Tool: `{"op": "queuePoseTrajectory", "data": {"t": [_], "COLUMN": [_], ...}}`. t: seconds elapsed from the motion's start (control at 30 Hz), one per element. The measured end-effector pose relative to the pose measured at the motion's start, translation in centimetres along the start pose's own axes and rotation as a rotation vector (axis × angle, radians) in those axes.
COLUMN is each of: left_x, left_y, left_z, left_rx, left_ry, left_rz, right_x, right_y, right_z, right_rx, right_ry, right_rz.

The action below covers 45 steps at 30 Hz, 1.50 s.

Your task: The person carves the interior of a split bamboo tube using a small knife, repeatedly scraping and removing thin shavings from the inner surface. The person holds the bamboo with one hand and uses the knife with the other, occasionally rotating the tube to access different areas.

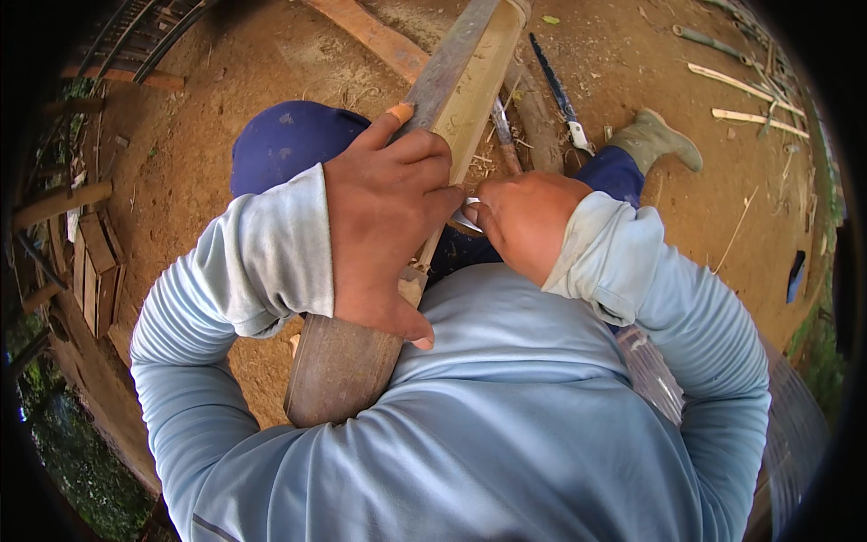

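dark-bladed, white-handled saw [554, 81], on earth ground [181, 163]; reddish-brown plank [370, 34], lying flat; pale split sticks [745, 88], at right; greenish pole [712, 43], near the sticks; wooden crate [97, 271], at left.

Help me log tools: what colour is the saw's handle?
The saw's handle is mostly white, seen in the head view.

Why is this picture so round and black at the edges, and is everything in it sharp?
In the head view, the fisheye lens darkens the corners and bends lines near the rim; in its middle, the left hand and right hand look fairly sharp; at its lower left, foliage is dark and indistinct.
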<state>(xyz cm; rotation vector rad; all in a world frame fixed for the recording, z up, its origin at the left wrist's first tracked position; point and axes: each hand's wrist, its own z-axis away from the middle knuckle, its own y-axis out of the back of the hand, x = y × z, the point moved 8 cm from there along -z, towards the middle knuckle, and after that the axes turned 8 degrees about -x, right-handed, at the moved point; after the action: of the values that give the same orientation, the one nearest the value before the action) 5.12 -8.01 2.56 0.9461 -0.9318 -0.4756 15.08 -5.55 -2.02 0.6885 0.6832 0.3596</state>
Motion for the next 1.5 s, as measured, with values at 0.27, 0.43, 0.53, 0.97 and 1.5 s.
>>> {"op": "queuePoseTrajectory", "data": {"t": [0.27, 0.43, 0.53, 0.97, 1.5], "left_x": [0.1, 0.3, 0.5, 0.3, -1.0], "left_y": [-0.2, -0.1, -0.2, 0.3, 0.7], "left_z": [0.3, 0.6, 0.8, 1.7, 0.5], "left_rx": [0.008, 0.047, 0.038, 0.161, 0.163], "left_ry": [-0.031, -0.060, -0.077, 0.005, 0.016], "left_rz": [0.016, 0.047, 0.080, 0.080, 0.060], "right_x": [-1.4, -1.6, -2.3, -2.0, 5.5], "right_y": [-0.5, -0.9, -1.5, -1.0, 4.7], "right_z": [0.8, 0.9, 1.3, 1.5, -2.9], "right_rx": [-0.039, -0.037, -0.067, -0.068, -0.048], "right_ry": [-0.008, 0.004, -0.003, 0.102, -0.245], "right_rz": [-0.024, -0.037, -0.048, -0.095, 0.263]}}
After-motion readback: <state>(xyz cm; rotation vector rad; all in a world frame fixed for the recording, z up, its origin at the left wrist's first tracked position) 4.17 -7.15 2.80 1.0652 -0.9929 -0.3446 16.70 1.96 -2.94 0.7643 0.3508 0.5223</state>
